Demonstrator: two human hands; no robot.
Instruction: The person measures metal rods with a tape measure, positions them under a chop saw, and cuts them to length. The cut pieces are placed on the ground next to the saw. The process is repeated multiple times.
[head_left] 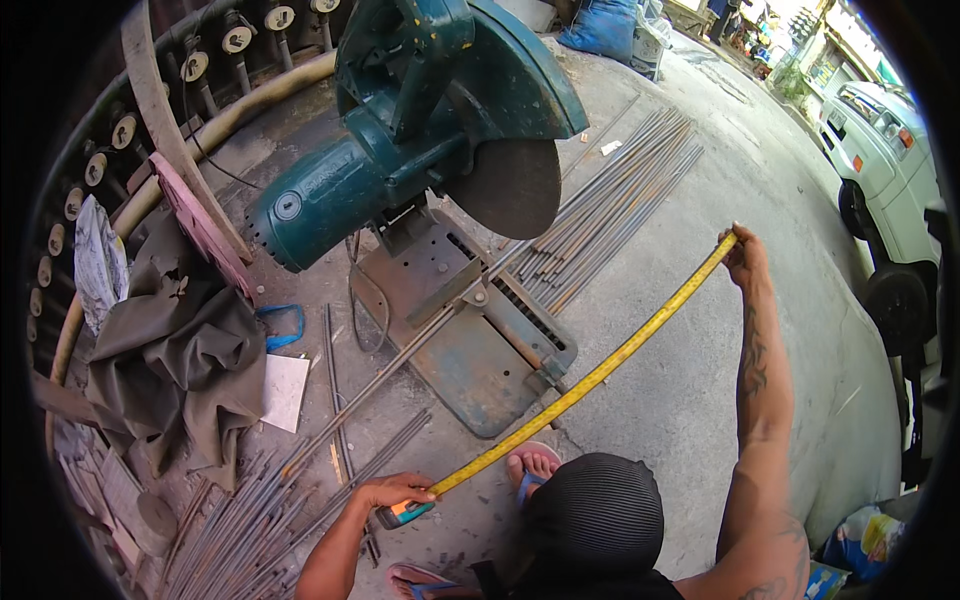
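A tape measure (pixel 602 370) stretched between two hands, lower centre to right of the frame.
The right hand (pixel 744 262) pinches its tip (pixel 729 243) in closed fingers; the left hand (pixel 393 490) curls its fingers round the case (pixel 404 515). A slipped grip could let the tape whip back or buckle; swung left, it could snag the saw base (pixel 478 378). Beyond, the exposed disc (pixel 515 190) at upper centre and loose rods (pixel 245 525) at lower left crowd that side; open pavement (pixel 690 390) lies right, toward the van (pixel 868 150).
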